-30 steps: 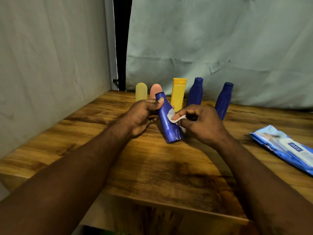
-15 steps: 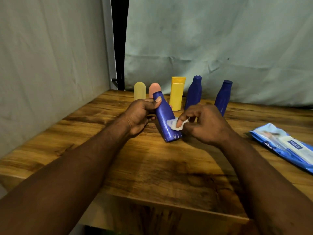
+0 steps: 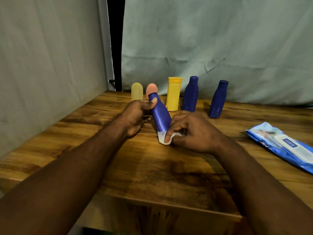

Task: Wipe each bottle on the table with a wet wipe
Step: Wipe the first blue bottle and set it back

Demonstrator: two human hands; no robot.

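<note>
Blue bottle (image 3: 160, 116) held tilted over the surface (image 3: 152, 175), in front of the standing bottles (image 3: 189, 95). Left hand (image 3: 135, 117) grips its neck, thumb near the cap. Right hand (image 3: 191, 133) pinches the wet wipe (image 3: 165, 139) against the bottle's base. Risk: hold is at the narrow neck only; wiping force at the base could lever it loose into the row.
</note>
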